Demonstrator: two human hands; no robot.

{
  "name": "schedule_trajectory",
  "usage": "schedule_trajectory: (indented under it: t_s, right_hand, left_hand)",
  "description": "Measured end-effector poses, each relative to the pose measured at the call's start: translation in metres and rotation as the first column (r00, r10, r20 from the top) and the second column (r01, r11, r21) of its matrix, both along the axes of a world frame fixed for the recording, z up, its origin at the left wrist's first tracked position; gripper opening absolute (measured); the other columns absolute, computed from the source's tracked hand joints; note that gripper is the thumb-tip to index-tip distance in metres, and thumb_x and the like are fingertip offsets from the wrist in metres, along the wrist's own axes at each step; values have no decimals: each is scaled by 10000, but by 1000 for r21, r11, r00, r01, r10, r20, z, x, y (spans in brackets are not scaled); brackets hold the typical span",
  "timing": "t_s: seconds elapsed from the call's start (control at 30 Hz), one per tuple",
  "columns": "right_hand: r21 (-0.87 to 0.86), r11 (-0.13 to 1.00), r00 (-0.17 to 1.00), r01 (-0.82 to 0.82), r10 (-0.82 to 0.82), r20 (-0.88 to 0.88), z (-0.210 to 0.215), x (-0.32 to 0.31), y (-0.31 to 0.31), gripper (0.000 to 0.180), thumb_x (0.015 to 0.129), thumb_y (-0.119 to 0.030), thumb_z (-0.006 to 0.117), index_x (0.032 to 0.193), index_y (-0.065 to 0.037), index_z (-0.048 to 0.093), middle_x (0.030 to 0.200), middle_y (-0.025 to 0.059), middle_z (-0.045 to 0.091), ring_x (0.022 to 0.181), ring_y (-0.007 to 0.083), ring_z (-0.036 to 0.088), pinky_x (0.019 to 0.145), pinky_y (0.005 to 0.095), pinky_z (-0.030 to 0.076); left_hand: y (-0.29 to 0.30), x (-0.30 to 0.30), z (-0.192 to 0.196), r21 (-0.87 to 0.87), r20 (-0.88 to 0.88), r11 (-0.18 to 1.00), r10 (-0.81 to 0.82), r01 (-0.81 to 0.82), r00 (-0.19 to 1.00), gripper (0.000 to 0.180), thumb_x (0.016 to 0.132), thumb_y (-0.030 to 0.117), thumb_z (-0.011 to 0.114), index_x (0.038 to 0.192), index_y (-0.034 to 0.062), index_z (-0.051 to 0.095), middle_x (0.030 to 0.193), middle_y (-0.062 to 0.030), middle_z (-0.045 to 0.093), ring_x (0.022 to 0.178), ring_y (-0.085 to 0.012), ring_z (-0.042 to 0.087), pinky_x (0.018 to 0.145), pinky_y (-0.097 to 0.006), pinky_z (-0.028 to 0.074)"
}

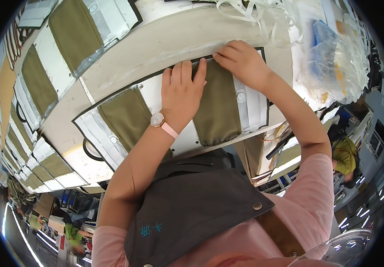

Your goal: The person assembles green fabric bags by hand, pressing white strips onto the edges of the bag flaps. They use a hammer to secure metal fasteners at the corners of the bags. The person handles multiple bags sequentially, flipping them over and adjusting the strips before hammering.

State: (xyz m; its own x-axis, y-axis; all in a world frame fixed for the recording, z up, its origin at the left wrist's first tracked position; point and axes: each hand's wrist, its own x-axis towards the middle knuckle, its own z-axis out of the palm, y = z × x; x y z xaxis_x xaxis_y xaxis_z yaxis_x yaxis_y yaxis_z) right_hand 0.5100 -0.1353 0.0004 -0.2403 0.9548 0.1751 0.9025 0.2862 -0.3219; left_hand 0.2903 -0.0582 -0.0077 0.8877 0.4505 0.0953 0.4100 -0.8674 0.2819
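Note:
My left hand [182, 91], with a pink-strapped watch on the wrist, lies flat with fingers together on an olive green fabric piece [216, 104]. That piece sits in a grey template with a black rim [263, 95] on the workbench. My right hand [241, 60] presses its fingertips on the fabric's upper edge at the template's rim. A second olive fabric piece [127, 116] lies in the same template, to the left of my left hand. Neither hand holds anything.
More templates with olive fabric [74, 31] run along the bench to the left and far side. White strips [263, 15] and a clear plastic bag [338, 58] lie at the upper right. Another person in yellow-green [345, 155] is at the right.

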Motion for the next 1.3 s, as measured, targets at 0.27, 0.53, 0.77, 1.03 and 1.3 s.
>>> schedule_trajectory:
  t_s: [0.27, 0.53, 0.77, 1.03, 1.3]
  right_hand:
    - [-332, 916, 912, 225, -318, -260, 11, 21, 7, 146, 824, -6, 662, 961, -35, 622, 917, 99, 605, 917, 320, 575, 788, 401, 490]
    - [-516, 819, 920, 253, -369, -134, 9, 8, 28, 62, 837, -40, 617, 893, -17, 602, 852, 135, 609, 869, 345, 586, 774, 422, 484]
    - [-150, 971, 968, 183, -205, -142, -6, 4, 6, 150, 764, 31, 598, 907, -10, 614, 948, 112, 614, 933, 318, 573, 804, 404, 498]
    - [55, 992, 989, -117, 111, 100, -2, 22, -4, 247, 721, -104, 647, 960, -42, 639, 1014, 43, 600, 1022, 233, 564, 917, 352, 495]
    - [28, 994, 981, -108, 102, 166, 2, 18, -13, 404, 735, -91, 638, 1133, -27, 666, 1020, 50, 587, 1017, 230, 562, 909, 360, 495]
  left_hand:
    - [-12, 10, -2, -30, 58, 998, -58, 60, 997, 619, 802, 267, 759, 1381, 172, 560, 1175, -113, 515, 1098, -288, 510, 969, -442, 400]
    - [-8, 25, -15, -16, 111, 999, -48, 50, 993, 612, 837, 344, 734, 1406, 221, 546, 1132, -89, 496, 1073, -268, 481, 958, -436, 378]
    - [-7, 26, -14, -22, 92, 998, -48, 50, 995, 569, 853, 345, 712, 1383, 206, 558, 1132, -82, 507, 1086, -256, 479, 954, -432, 368]
    - [-6, 17, -15, -106, 151, 994, -25, 41, 988, 597, 823, 282, 745, 1369, 124, 563, 1155, -99, 496, 1081, -285, 488, 981, -447, 394]
    - [3, -5, -5, 18, 73, 1000, 10, -11, 997, 593, 754, 281, 774, 1289, 82, 614, 1101, -85, 545, 1060, -265, 532, 963, -442, 418]
